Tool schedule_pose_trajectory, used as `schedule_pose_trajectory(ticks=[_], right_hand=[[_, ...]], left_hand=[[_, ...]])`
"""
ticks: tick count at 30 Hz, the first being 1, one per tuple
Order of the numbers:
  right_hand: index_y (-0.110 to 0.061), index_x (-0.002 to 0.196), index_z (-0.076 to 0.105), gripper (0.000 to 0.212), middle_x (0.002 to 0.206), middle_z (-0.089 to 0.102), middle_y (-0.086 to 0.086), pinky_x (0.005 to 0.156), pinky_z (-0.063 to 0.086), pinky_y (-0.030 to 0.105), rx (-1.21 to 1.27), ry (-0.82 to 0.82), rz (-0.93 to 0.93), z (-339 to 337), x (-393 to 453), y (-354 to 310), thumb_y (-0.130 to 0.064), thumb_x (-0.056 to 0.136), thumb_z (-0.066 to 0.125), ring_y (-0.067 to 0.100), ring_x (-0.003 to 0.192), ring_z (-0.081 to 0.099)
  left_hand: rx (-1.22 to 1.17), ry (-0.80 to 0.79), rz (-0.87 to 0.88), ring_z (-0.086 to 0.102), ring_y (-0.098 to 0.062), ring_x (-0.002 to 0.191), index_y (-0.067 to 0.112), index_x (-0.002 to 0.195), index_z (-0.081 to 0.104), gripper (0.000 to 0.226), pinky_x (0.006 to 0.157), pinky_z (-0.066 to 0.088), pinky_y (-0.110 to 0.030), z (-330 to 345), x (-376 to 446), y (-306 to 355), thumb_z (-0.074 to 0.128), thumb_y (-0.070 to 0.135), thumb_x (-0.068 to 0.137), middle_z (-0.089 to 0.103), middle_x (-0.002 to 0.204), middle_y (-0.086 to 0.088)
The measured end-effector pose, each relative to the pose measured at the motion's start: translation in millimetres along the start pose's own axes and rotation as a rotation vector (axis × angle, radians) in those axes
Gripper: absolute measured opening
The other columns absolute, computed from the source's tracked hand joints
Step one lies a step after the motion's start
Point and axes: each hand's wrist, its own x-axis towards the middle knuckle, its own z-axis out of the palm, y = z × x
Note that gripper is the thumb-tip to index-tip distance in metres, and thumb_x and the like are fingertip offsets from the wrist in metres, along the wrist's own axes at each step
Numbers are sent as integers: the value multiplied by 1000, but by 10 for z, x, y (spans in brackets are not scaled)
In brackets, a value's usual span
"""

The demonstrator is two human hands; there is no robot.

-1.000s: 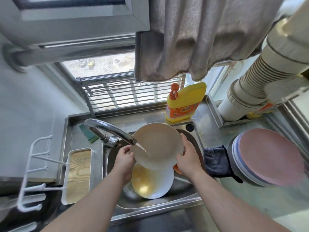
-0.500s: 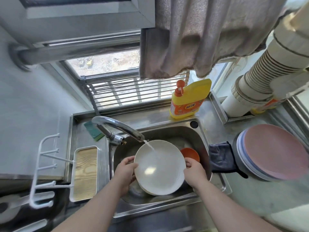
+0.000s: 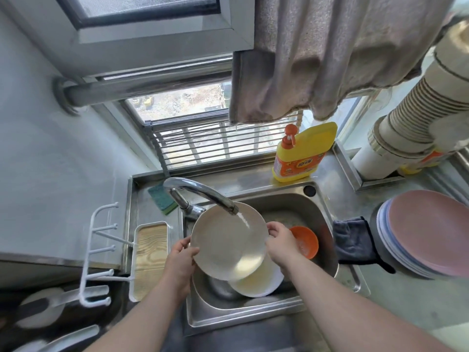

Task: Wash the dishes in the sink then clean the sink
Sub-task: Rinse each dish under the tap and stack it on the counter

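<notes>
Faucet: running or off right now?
Running: a white stream leaves the faucet spout and lands on the plate held over the sink.

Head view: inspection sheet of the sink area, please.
Surface: steel sink, tap running.
Job's things: held plate tilted under the water; second plate and orange bowl in the basin.
Clutter: soap bottle, green sponge, dark cloth, plate stack.
Hands: left hand and right hand grip opposite rims.
Cables: nothing seen.
Surroundings: window, hanging towel, ribbed duct.
</notes>
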Motion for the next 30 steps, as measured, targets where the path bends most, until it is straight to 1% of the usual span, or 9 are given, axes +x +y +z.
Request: schedule_pose_trajectory(ticks=[3,7,9,14,17,20,26,28,30], right_hand=[[-33,130,61,41,125,62,-16,93,45,27,-66,29,-60,-183,-48,-131,-14,94,61,6,119,56],[-41,131,60,43,119,63,-20,88,44,26,-164,92,-149,-475,-157,-282,-20,94,60,9,114,59],[-45,131,60,44,117,64,-21,92,48,31,-196,128,-178,-618,-190,-299,-21,94,59,10,111,61],[-39,136,61,43,129,68,-16,100,54,40,-238,193,-163,-971,-259,-211,-25,95,60,14,115,64],[-34,137,61,43,127,69,-10,90,54,35,-239,187,-97,-1132,-277,-112,-21,96,57,18,114,63],[-26,131,66,42,122,70,-2,84,54,36,-264,143,27,-1130,-220,59,-20,91,54,25,109,64],[-14,80,77,21,88,75,11,72,57,40,-103,16,177,-714,-149,429,-7,77,57,35,86,70],[-10,87,79,27,95,77,17,74,61,44,49,-36,248,-529,-223,366,3,83,56,40,93,73],[-16,102,79,34,103,78,13,90,61,53,108,-88,283,-359,-268,290,5,89,54,38,102,71]], left_hand=[[36,-15,-21,68,-23,92,16,121,62,28,75,52,-33,136,-26,-60,57,-1,100,74,108,-15],[44,-88,-76,67,-27,110,15,129,58,24,105,48,-45,440,-24,-134,55,11,105,71,120,-13],[23,-123,-106,66,-26,114,17,134,54,26,108,45,-46,610,-33,-147,53,18,108,69,124,-10],[110,-219,-173,71,-26,104,23,124,61,21,91,55,-40,879,-126,-239,49,14,108,74,117,-9],[285,-282,-205,74,-25,92,19,130,64,34,75,58,-35,876,-139,-357,43,6,105,77,109,-11],[406,-283,-207,68,-23,76,15,117,71,25,67,53,-33,730,-220,-372,50,12,104,77,89,-9],[380,-206,-191,52,-15,51,9,97,74,16,58,39,-27,234,-246,-286,59,12,93,58,64,-2],[337,-168,-159,53,-14,51,11,108,76,21,54,41,-25,95,-208,-244,60,11,95,63,67,-3],[266,-131,-127,60,-16,56,14,116,73,20,52,48,-26,-18,-211,-193,61,11,100,71,76,-7]])
